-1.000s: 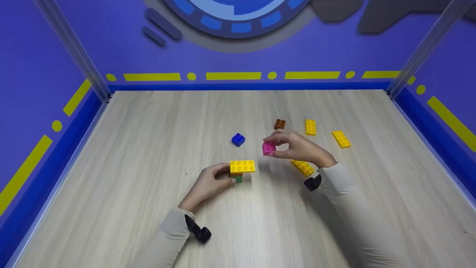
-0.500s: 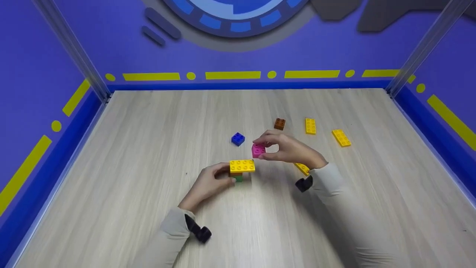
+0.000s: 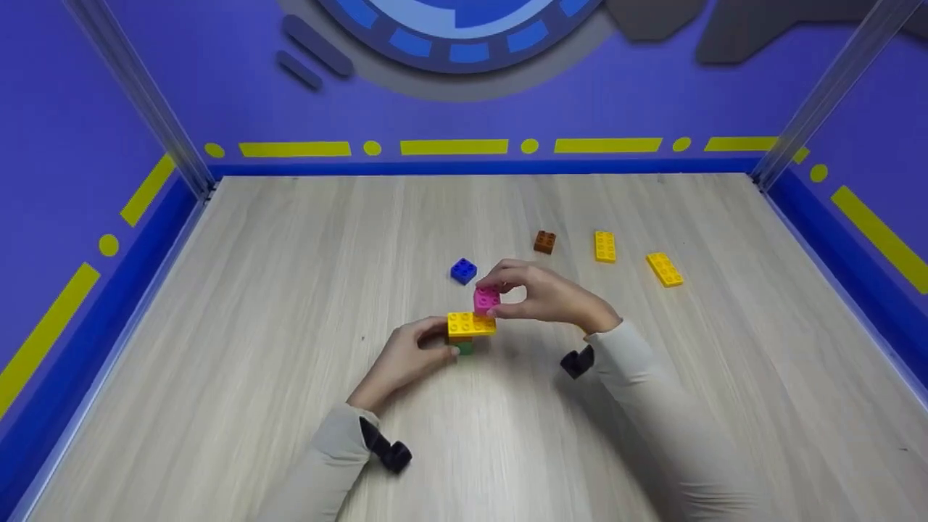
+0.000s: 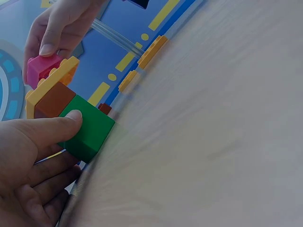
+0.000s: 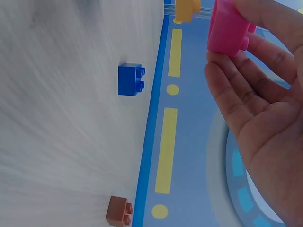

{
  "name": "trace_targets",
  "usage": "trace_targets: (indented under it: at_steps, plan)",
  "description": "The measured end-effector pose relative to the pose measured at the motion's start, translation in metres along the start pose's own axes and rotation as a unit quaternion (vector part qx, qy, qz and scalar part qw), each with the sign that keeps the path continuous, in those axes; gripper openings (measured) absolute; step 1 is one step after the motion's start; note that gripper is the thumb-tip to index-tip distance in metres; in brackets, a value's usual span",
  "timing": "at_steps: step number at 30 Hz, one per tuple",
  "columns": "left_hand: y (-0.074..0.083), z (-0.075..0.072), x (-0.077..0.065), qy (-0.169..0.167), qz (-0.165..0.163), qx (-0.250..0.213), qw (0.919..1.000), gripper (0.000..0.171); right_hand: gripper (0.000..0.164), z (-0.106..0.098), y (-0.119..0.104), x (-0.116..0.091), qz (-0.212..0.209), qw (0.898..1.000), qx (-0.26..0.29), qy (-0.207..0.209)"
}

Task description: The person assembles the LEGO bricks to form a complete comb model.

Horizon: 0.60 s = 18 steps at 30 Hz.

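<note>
Since the earlier head view, the right hand and the pink brick shift leftward, from beyond the right end of the yellow top brick to a position at that end. The left hand stays in place.

At far left, the left sleeve carries a black wrist camera at the cuff. Next, the left hand grips the green brick, thumb on one face, fingers around the other side. The green brick is the bottom layer. The brown middle brick sits on it, and the yellow top brick lies across both, overhanging to the right.

The blue brick rests on the table, behind the yellow top brick. The right hand pinches the pink brick between thumb and fingertips, studs up. Fingers partly hide the joint; whether the pink brick is fully seated cannot be told.

Further right, on the table, lie the loose brown brick, the first loose yellow brick and, set at an angle, the second loose yellow brick.
</note>
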State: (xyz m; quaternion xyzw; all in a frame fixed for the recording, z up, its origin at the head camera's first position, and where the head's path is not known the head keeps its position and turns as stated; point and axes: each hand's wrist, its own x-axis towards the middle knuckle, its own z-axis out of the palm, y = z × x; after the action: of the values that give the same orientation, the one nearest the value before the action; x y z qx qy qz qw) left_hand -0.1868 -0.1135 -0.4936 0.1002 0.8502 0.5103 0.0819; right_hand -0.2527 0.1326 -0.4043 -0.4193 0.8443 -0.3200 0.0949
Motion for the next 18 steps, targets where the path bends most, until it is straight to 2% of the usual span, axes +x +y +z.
trace_targets:
  at_steps: [9, 18]
  plan:
    - [-0.001, -0.002, 0.0, 0.001, 0.027, -0.004, 0.9996, 0.045, 0.035, 0.007, -0.005, 0.007, -0.024, 1.0, -0.003, -0.006]
    - [-0.002, -0.002, 0.0, -0.002, 0.028, -0.002, 0.9996, 0.045, 0.035, 0.013, -0.009, 0.015, -0.039, 0.999, -0.007, -0.014]
